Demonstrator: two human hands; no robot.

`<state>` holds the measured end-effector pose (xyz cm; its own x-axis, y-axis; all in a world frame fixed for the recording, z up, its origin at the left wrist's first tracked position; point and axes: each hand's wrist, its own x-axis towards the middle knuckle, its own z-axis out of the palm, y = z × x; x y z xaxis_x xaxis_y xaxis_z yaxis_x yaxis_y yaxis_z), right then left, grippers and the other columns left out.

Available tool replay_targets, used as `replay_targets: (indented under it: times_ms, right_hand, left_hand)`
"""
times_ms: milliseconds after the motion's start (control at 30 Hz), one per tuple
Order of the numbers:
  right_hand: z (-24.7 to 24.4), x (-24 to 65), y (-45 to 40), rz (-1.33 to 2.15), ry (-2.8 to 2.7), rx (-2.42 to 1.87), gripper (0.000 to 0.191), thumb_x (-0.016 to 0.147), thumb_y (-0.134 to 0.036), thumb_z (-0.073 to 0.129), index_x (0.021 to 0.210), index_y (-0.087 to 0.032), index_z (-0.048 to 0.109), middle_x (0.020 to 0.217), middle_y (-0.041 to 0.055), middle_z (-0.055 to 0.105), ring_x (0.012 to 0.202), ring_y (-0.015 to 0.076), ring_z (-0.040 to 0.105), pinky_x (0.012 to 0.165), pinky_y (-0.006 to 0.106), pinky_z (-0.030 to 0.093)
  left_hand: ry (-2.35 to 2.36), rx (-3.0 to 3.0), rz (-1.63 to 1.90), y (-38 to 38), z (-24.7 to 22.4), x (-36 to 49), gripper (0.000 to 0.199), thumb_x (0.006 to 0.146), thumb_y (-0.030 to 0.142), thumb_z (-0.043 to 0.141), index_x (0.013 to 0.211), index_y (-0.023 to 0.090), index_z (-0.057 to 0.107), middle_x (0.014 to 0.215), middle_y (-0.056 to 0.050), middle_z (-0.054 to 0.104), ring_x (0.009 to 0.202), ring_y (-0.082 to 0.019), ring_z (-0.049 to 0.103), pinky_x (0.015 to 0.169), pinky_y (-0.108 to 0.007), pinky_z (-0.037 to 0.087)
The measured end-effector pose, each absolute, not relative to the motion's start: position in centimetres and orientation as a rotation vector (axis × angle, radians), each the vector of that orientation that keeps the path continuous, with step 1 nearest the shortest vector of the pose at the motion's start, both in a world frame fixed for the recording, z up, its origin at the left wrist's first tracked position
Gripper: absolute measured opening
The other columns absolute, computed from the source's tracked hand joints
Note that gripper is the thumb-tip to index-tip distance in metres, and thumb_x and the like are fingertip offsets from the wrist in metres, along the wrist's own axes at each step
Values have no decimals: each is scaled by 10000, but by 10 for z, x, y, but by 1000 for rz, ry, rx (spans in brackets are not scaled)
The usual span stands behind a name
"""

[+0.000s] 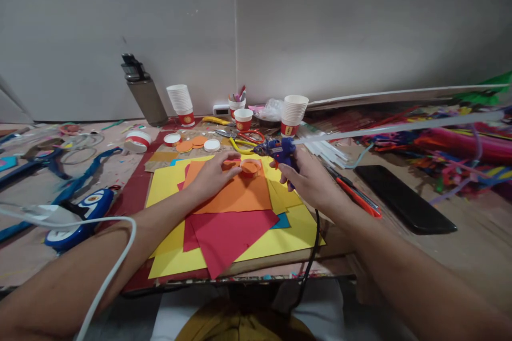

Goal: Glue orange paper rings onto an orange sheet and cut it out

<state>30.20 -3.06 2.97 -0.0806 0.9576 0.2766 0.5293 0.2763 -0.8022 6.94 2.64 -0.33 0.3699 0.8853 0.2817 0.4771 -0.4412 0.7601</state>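
Note:
My right hand (310,178) grips a blue glue gun (281,150), its nozzle pointing left. A long translucent glue stick (380,132) sticks out of the gun's back, and a black cord (311,256) hangs below. Thumb and fingers of my left hand (214,173) close on the left edge of a small round cut-off paper cup base (250,168), orange inside with a pale rim. This sits over an orange paper sheet (240,196), on top of red paper (232,237) and yellow paper (176,264). The gun's tip is just above and right of the cup base.
Behind stand stacked paper cups (179,98), another stack (295,109) and a dark bottle (146,98). Orange discs (184,146), scissors (251,137) and yellow-handled pliers (242,147) lie nearer. A phone (404,197) and pens (360,197) are right; a white cable (128,245) crosses my left arm.

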Motion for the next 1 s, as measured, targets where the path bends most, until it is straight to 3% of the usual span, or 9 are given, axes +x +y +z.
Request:
replay_targets:
  times_ms: [233, 333, 500, 667, 1000]
  right_hand:
    - [29, 303, -29, 407, -1958, -1475, 201, 889, -289, 501, 1042, -182, 577, 894, 85, 664, 801, 237, 613, 716, 349, 470]
    - [24, 304, -26, 352, -2029, -1515, 194, 889, -283, 495, 1041, -181, 560, 917, 97, 663, 794, 247, 606, 682, 342, 454]
    - [15, 305, -23, 287, -2048, -1581, 119, 887, -298, 511, 963, -211, 542, 797, 78, 652, 686, 242, 588, 598, 333, 413]
    - [14, 301, -21, 255, -2058, -1588, 120, 885, -287, 511, 976, -216, 542, 883, 108, 669, 760, 268, 617, 598, 334, 416]
    - [17, 297, -22, 132, -2115, -1690, 158, 871, -252, 527, 1017, -196, 547, 878, 128, 685, 755, 278, 640, 561, 318, 404]
  left_hand:
    - [1094, 2003, 888, 27, -12, 73, 323, 826, 245, 623, 1141, 186, 579, 1207, -87, 643, 1132, -190, 604, 1025, -381, 453]
    - [1069, 1995, 873, 28, -13, 74, 325, 813, 213, 626, 1131, 180, 567, 1196, -83, 647, 1131, -181, 604, 1035, -378, 450]
    - [1009, 1999, 898, 31, -17, 73, 310, 815, 222, 626, 1116, 186, 560, 1164, -72, 650, 1099, -171, 616, 1019, -367, 463]
    - [997, 1999, 909, 33, -21, 72, 307, 815, 211, 625, 1115, 201, 560, 1165, -61, 654, 1100, -168, 617, 1019, -363, 460]
    - [1033, 2042, 908, 32, -17, 71, 303, 809, 227, 630, 1107, 202, 583, 1151, -62, 660, 1071, -174, 622, 988, -355, 470]
